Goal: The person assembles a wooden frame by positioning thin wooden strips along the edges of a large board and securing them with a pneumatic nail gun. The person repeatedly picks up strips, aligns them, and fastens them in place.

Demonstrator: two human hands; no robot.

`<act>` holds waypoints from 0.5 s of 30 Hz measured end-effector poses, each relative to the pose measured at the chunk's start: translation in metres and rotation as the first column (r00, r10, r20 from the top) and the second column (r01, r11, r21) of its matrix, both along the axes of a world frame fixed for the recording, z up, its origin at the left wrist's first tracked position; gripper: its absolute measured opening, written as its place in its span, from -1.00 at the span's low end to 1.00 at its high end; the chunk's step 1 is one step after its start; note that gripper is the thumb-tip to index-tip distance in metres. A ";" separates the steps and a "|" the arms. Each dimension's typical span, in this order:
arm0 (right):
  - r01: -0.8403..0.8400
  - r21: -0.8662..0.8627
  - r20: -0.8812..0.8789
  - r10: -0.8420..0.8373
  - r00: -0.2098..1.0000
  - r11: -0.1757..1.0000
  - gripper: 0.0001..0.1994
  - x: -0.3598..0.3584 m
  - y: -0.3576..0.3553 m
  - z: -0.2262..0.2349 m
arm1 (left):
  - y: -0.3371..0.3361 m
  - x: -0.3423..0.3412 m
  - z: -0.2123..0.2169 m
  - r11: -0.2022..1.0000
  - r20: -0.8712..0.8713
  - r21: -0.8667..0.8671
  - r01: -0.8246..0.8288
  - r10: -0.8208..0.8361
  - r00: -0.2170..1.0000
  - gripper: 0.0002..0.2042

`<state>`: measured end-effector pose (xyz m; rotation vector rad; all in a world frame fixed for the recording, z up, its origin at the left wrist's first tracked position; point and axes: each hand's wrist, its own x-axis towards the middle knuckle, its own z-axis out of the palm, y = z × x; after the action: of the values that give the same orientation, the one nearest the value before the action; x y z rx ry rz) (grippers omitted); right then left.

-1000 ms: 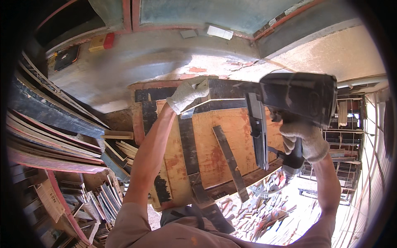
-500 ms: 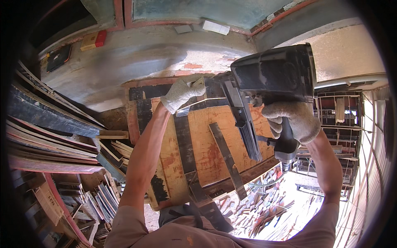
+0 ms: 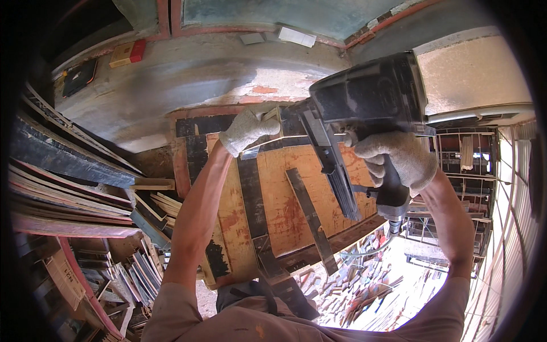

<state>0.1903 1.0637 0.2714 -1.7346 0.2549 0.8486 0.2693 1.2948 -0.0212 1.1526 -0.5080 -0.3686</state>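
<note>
A gloved right hand (image 3: 396, 159) grips the handle of a black nail gun (image 3: 364, 108) at two o'clock, its nose at the top edge of an orange plywood panel (image 3: 285, 199) in the centre. The gloved left hand (image 3: 248, 130), at twelve o'clock, seems to pinch a thin wood strip (image 3: 273, 139) beside that nose, though the view blurs there. So close, a stray nail could hit the fingers; stacked boards (image 3: 68, 194) crowd nine o'clock, with open room toward five.

Single head-worn fisheye view, close above the wooden panel (image 3: 285, 194), facing down, edges bent.
</note>
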 end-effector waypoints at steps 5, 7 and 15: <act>0.071 -0.064 0.036 -0.068 0.997 0.995 -0.88 -0.007 -0.007 0.006 | 0.008 -0.012 0.026 0.998 -0.049 0.002 0.071 -0.070 0.996 -0.15; 0.077 -0.061 0.048 -0.075 0.996 0.995 -0.88 -0.009 -0.010 0.005 | 0.004 -0.017 0.038 0.995 0.059 0.098 -0.036 0.030 0.998 -0.12; 0.162 -0.095 0.047 -0.158 0.986 0.982 -0.86 -0.004 -0.002 0.005 | -0.015 -0.025 0.035 0.945 0.204 0.067 -0.319 0.300 0.932 -0.30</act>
<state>0.1868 1.0614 0.2761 -1.7942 0.4107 0.6942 0.2442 1.2800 0.0135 1.3492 -0.4684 -0.0080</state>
